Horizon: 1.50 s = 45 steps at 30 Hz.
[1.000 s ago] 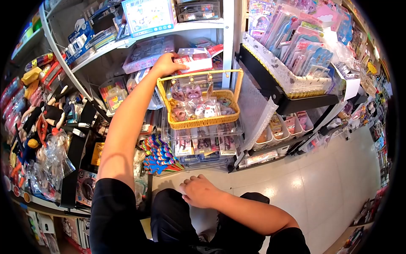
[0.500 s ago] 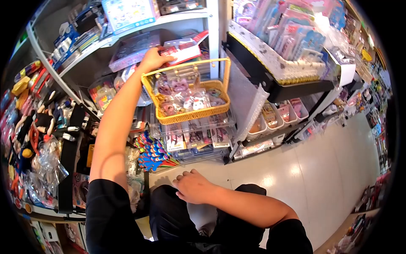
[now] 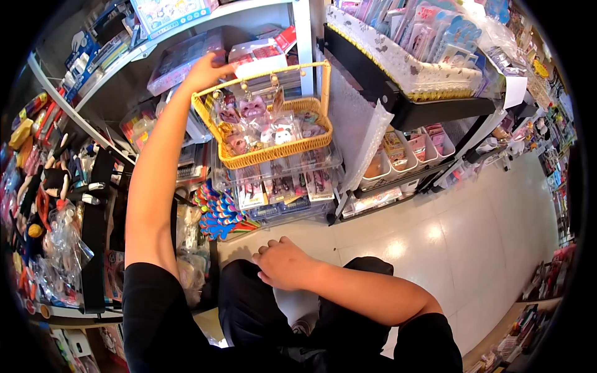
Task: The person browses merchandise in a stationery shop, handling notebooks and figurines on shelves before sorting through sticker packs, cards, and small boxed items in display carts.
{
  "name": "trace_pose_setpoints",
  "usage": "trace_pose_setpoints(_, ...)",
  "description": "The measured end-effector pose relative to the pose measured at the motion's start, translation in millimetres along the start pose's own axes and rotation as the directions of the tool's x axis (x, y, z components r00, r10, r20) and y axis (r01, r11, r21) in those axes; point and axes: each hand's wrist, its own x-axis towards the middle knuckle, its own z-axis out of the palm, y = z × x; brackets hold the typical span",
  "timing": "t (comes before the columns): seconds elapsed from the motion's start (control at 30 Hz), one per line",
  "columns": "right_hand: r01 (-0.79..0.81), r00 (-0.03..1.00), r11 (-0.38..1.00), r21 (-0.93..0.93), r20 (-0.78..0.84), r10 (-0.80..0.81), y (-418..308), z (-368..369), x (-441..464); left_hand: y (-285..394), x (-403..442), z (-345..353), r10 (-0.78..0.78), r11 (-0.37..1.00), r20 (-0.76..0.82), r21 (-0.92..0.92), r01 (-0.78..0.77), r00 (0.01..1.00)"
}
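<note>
My left hand (image 3: 208, 73) is raised at the shelf, its fingers apart, just left of a red and white box (image 3: 260, 59). Nothing shows in its grip. Behind it lies a clear purple-tinted case (image 3: 186, 59). Below and right of the hand, a yellow wicker basket (image 3: 277, 153) with a tall handle holds packaged animal-face items. It rests on clear plastic drawers (image 3: 280, 180). My right hand (image 3: 283, 264) hangs over my knees with its fingers slightly spread and loosely bent, holding nothing.
A black rack with a cloth-lined basket (image 3: 398, 62) of packaged goods stands on the right, with white bins (image 3: 404, 163) below. Bubble wrap (image 3: 367, 143) covers its side. Colourful scaly toys (image 3: 217, 214) lie beside the drawers. Packed goods hang at the far left.
My left hand has come off the red and white box and moved left. The shelf scene has shifted left and up in view. My right hand stays over my knees.
</note>
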Motion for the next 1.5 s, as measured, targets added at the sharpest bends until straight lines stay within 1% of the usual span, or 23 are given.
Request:
trace_pose_setpoints(0.07,-0.004,1.0,1.0,0.012,0.019,0.004,1.2,-4.1,-2.5,0.8,-20.0,-10.6,-0.117,0.969,-0.154,-0.234,0.079,0.981)
trace_pose_setpoints(0.13,-0.009,0.999,1.0,0.024,0.035,0.008,1.4,-7.9,-4.7,7.9,-55.3,-25.4,-0.187,0.823,-0.194,-0.566,0.046,0.963)
trace_pose_setpoints(0.2,-0.016,0.999,1.0,0.02,0.046,0.015,0.0,-8.8,-7.2,34.1,-97.9,-20.7,-0.237,0.795,-0.433,-0.601,-0.083,0.87)
trace_pose_setpoints(0.27,-0.014,0.998,1.0,0.026,0.067,0.013,0.7,-7.0,-8.7,35.9,-134.1,-11.2,-0.032,0.747,-0.628,-0.531,-0.399,0.777)
trace_pose_setpoints(0.3,-0.018,0.997,1.0,0.02,0.08,0.016,0.8,-5.1,-9.2,58.5,-156.3,-3.5,0.0,0.766,-0.624,-0.502,-0.401,0.781)
trace_pose_setpoints(0.33,-0.016,0.996,1.0,0.026,0.087,0.014,0.7,-1.4,-9.2,76.5,-175.6,5.1,0.011,0.796,-0.589,-0.484,-0.364,0.808)
trace_pose_setpoints(0.4,-0.009,0.998,1.0,0.022,0.07,0.007,0.5,6.4,-8.6,94.1,-201.2,25.4,0.053,0.899,-0.46,-0.365,-0.243,0.886)
trace_pose_setpoints(0.47,-0.007,0.994,1.0,0.013,0.105,0.005,-2.4,2.5,-8.8,103.9,-210.3,41.7,0.046,0.953,-0.199,-0.286,-0.103,0.979)
trace_pose_setpoints(0.53,-0.006,0.99,1.0,0.001,0.143,0.006,-4.4,0.6,-8.3,100.0,-199.4,56.4,0.109,0.989,0.023,-0.106,-0.106,0.994)
trace_pose_setpoints(0.6,0.002,0.987,1.0,-0.015,0.158,0.0,-6.2,2.6,-8.9,91.4,-186.8,78.0,0.356,0.934,0.016,0.007,-0.356,0.934)
trace_pose_setpoints(0.63,0.0,0.986,1.0,-0.013,0.167,0.002,-7.1,4.4,-9.7,88.7,-180.5,84.9,0.378,0.923,0.064,0.057,-0.382,0.924)
trace_pose_setpoints(0.67,0.007,0.987,1.0,-0.013,0.159,-0.005,-7.5,5.8,-9.9,83.9,-175.1,93.7,0.374,0.925,0.062,0.052,-0.377,0.925)
trace_pose_setpoints(0.73,0.014,0.988,1.0,-0.014,0.155,-0.012,-9.4,6.6,-10.1,75.4,-165.0,109.0,0.505,0.835,-0.026,0.267,-0.481,0.863)
trace_pose_setpoints(0.77,0.019,0.988,1.0,-0.012,0.154,-0.017,-11.8,5.5,-10.5,75.1,-160.5,111.5,0.422,0.877,0.012,0.25,-0.411,0.907)
trace_pose_setpoints(0.87,0.027,0.988,1.0,-0.009,0.152,-0.025,-15.1,9.1,-10.6,70.6,-139.9,116.1,0.404,0.869,0.093,0.272,-0.414,0.91)
trace_pose_setpoints(0.9,0.03,0.989,0.999,-0.01,0.147,-0.028,-15.7,10.8,-10.7,69.2,-134.5,116.9,0.4,0.871,0.091,0.271,-0.409,0.912)
trace_pose_setpoints(1.03,0.035,0.988,0.999,-0.037,0.155,-0.028,-16.2,12.8,-9.8,75.6,-122.8,110.3,0.302,0.879,0.235,0.307,-0.366,0.924)
trace_pose_setpoints(1.07,0.028,0.987,0.999,-0.029,0.162,-0.023,-16.1,11.8,-10.3,74.8,-122.9,109.3,0.301,0.878,0.234,0.309,-0.365,0.924)
trace_pose_setpoints(1.17,0.018,0.986,1.0,-0.011,0.169,-0.016,-14.6,11.3,-11.9,72.8,-123.3,103.8,0.311,0.886,0.272,0.263,-0.382,0.911)
trace_pose_setpoints(1.23,0.014,0.985,1.0,-0.001,0.17,-0.014,-14.6,12.0,-12.9,73.4,-124.3,96.1,0.245,0.908,0.334,0.25,-0.336,0.91)
trace_pose_setpoints(1.37,0.016,0.984,1.0,0.0,0.178,-0.016,-15.5,10.5,-14.3,63.2,-124.2,88.3,0.245,0.917,0.324,0.23,-0.327,0.914)
trace_pose_setpoints(1.43,0.022,0.983,1.0,0.0,0.18,-0.021,-16.4,9.7,-14.8,65.4,-126.1,80.9,0.241,0.875,0.372,0.316,-0.367,0.896)
trace_pose_setpoints(1.5,0.026,0.984,1.0,-0.002,0.179,-0.025,-17.4,9.5,-15.2,71.6,-133.5,76.8,0.238,0.858,0.345,0.363,-0.363,0.908)
